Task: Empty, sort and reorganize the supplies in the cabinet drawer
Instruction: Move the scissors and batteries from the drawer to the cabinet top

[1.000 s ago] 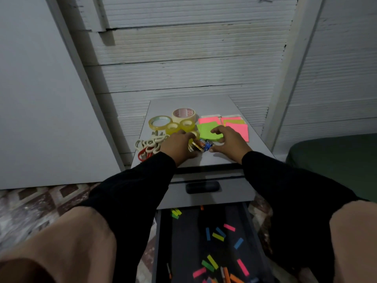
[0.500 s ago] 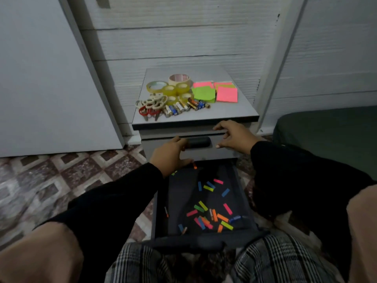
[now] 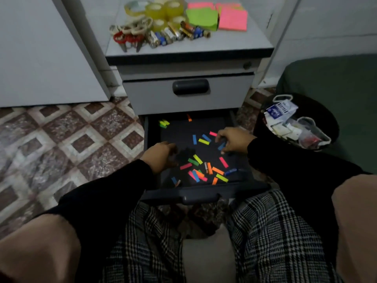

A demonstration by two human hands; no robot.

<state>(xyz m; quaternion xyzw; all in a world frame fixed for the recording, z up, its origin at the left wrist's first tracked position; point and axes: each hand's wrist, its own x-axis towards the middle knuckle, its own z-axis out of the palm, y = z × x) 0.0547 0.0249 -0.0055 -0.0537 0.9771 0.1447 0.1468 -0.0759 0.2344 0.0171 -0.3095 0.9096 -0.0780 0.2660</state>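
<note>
Left hand (image 3: 161, 156) low over the left side of the open drawer (image 3: 202, 196), palm down, fingers bent loosely, holding nothing. Right hand (image 3: 232, 139) over the right side of the drawer, fingers spread and bent down toward a blue paper strip (image 3: 221, 145); cannot tell whether touching it or gripping it. Black sleeves on both arms.

Small colored paper strips (image 3: 204, 166) scattered on the dark drawer floor: pink, orange, yellow, green and blue. Most bunched near the front edge, a few near the middle, a green and yellow bunch (image 3: 163, 123) at the back left corner, one orange strip (image 3: 189, 117) at the back edge. Blue battery (image 3: 231, 171) near the front right corner.

Upper drawer (image 3: 187, 94) closed, dark handle in the middle.

On the cabinet top (image 3: 234, 42), left to right: scissors (image 3: 130, 35) near the left edge, tape rolls (image 3: 161, 11) behind, batteries (image 3: 175, 34) in a row toward the middle, green and pink sticky note pads (image 3: 218, 16) at the back right.

Tiled floor (image 3: 67, 139) with brown diamonds on the left. Black bin (image 3: 295, 123) with papers and wrappers to the right of the drawer. Plaid trousers (image 3: 265, 237) at the bottom.
</note>
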